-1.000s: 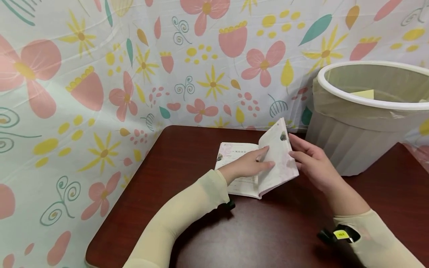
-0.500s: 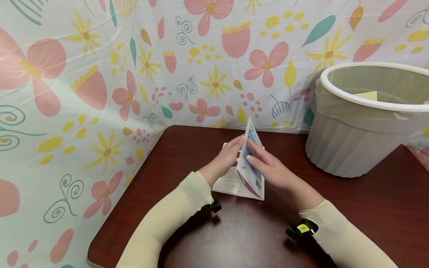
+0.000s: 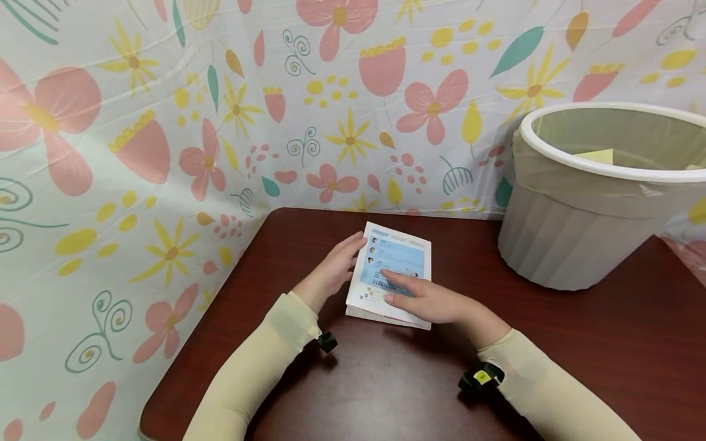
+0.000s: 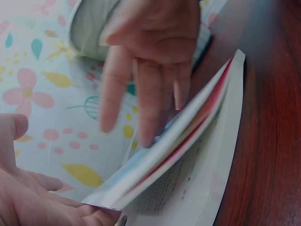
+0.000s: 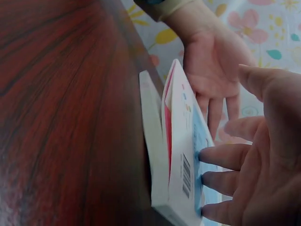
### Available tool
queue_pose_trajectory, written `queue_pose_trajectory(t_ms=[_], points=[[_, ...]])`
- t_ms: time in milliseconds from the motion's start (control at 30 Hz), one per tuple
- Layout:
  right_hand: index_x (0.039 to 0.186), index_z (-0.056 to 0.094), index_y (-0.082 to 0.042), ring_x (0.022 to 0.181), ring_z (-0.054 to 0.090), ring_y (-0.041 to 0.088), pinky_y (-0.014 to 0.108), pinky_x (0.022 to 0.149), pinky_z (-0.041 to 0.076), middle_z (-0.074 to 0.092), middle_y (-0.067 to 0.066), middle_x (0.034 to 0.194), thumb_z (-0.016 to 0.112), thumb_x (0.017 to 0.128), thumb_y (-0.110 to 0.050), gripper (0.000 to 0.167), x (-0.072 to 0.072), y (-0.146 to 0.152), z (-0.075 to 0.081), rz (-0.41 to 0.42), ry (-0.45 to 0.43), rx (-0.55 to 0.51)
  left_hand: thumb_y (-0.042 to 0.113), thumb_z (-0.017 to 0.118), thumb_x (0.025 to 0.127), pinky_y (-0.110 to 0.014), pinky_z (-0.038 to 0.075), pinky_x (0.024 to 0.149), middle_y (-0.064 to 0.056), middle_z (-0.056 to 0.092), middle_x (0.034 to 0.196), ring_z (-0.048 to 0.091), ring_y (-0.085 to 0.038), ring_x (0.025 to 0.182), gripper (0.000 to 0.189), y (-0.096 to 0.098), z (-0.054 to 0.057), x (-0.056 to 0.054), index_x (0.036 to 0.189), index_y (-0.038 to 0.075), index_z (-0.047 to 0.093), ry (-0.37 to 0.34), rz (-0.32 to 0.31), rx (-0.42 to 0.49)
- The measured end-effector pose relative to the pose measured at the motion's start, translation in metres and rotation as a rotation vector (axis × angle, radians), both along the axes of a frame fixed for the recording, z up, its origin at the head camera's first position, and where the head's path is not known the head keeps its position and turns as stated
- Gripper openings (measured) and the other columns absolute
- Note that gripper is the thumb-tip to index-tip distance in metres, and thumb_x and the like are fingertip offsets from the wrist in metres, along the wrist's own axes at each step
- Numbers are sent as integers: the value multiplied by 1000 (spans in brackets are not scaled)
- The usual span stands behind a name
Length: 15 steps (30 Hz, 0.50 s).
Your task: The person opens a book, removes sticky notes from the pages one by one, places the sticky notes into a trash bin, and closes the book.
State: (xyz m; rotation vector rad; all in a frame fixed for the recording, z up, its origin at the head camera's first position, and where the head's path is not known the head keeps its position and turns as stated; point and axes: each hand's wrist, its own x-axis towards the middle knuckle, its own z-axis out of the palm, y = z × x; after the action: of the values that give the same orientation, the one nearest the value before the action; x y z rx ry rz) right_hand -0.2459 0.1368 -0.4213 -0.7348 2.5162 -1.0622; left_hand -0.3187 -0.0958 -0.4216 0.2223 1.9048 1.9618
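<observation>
A thin paperback book (image 3: 394,254) lies on the table with its white and blue back cover on top. Its pages are slightly parted along the near edge, and the wrist views show the cover side raised from the pages below. My right hand (image 3: 436,301) touches the blue cover with extended fingers, its fingertips on the cover in the right wrist view. At the book's left edge is my left hand (image 3: 331,269), its fingers fairly straight. In the left wrist view the left hand (image 4: 33,193) meets the cover's edge, partly cut off by the frame.
A grey ribbed bin (image 3: 573,233) with a white rim and a liner stands at the right back of the dark red table (image 3: 364,380). Something pale yellow (image 3: 598,156) shows inside it. A flower-print curtain (image 3: 231,92) hangs behind and to the left.
The upright part of the book has swung over to the left and come down, bringing the back cover on top. Both hands have moved left, the right one now on the cover.
</observation>
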Motion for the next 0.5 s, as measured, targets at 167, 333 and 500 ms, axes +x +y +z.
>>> queue_pose_trajectory(t_ms=[167,333,500], points=[[161,38,-19,153,34,32,56,120,34,39,11,165,54,103,-54,70,-1,3,-4,14,15,56,46,49,106,-55,41,115,-8,36,167,33,-32,155,72,-5,-4,0,166,20,21,-16,-25,-43],[158,43,-14,151,40,32,55,119,36,46,12,161,56,102,-54,70,-2,5,-7,16,55,115,44,51,105,-55,35,120,-12,44,162,34,-31,155,75,-3,-8,1,166,13,21,-13,-57,-92],[155,47,-7,150,42,33,55,120,37,50,13,157,58,102,-51,70,-3,9,-5,3,89,163,39,49,106,-52,26,127,-18,49,157,40,-30,151,70,2,-10,3,163,5,26,24,-102,-91]])
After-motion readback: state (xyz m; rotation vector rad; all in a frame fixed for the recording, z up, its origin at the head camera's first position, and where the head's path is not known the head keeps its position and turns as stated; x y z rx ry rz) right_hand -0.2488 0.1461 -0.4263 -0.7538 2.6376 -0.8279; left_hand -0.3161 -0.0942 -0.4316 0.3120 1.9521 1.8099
